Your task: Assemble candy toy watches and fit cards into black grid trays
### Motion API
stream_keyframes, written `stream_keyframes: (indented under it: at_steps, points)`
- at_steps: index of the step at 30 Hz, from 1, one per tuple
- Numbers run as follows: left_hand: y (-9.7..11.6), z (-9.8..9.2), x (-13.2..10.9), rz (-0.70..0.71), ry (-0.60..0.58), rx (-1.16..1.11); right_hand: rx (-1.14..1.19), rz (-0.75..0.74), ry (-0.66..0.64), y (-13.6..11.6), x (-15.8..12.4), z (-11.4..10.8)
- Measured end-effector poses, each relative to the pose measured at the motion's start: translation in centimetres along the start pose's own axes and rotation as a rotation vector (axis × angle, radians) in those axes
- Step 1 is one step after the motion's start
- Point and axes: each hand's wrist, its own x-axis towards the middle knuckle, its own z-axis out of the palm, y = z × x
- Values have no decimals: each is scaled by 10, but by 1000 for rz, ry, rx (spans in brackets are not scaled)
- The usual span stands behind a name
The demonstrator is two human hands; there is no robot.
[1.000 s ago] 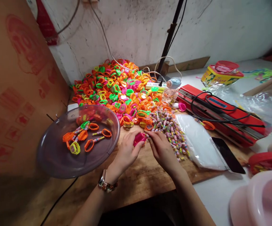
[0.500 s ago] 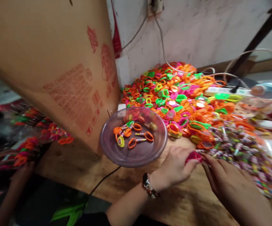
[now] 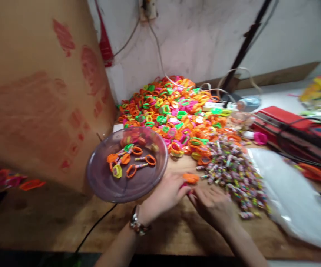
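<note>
The left hand (image 3: 167,193) is closed in a pinch, with a small magenta plastic piece (image 3: 184,184) gripped between thumb and fingers; most of the piece is covered by the hand. The right hand (image 3: 213,204) is positioned opposite, fingers bent and tips meeting the left thumb at the same piece; whether it grips anything cannot be determined. An orange plastic ring-shaped band (image 3: 191,178) is located directly beyond the fingertips, at the far edge of the left hand; contact cannot be confirmed. Adjacent to the right hand, on its outer and far side, is a heap of short multicoloured wrapped candy sticks (image 3: 232,170). To the left of the left hand stands a round translucent purple plastic bowl (image 3: 105,193), containing several bands joined to candy sticks. Beyond both hands lies a large mound of orange, green, pink and yellow plastic bands (image 3: 174,111). Right of the candy heap, a flat translucent white plastic bag (image 3: 291,193) rests on the brown wooden tabletop (image 3: 160,237).
</note>
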Motion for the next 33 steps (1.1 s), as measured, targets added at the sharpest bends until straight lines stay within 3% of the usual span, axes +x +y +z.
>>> stream_keyframes:
  at_steps: [7,14,16,18,20,22,24,26,28,30,33]
  points:
    - [6,-17,-10,-132,-26,-37,155,174,21,-22,8,-6]
    - [15,-22,-21,-248,138,-66,346,326,-2,-39,20,-15]
    - [11,-30,-27,-253,275,12,392,351,-62,-35,24,-12]
    - [5,-44,-32,-291,505,150,378,373,-121,-20,23,-6]
    - [0,-56,-34,-366,742,341,242,443,-197,4,13,2]
    - [-4,-55,-28,-378,858,515,38,512,-314,30,-1,12]
    - [-7,-36,-15,-230,774,545,-88,508,-406,51,-14,22]
    - [-13,-1,4,-27,486,360,-104,463,-436,65,-22,29]
    - [-22,34,25,-59,261,137,-94,432,-437,72,-25,32]
    - [-32,59,41,-85,218,74,-74,407,-418,74,-24,32]
    - [-42,65,49,-67,218,5,132,421,-239,69,-21,27]
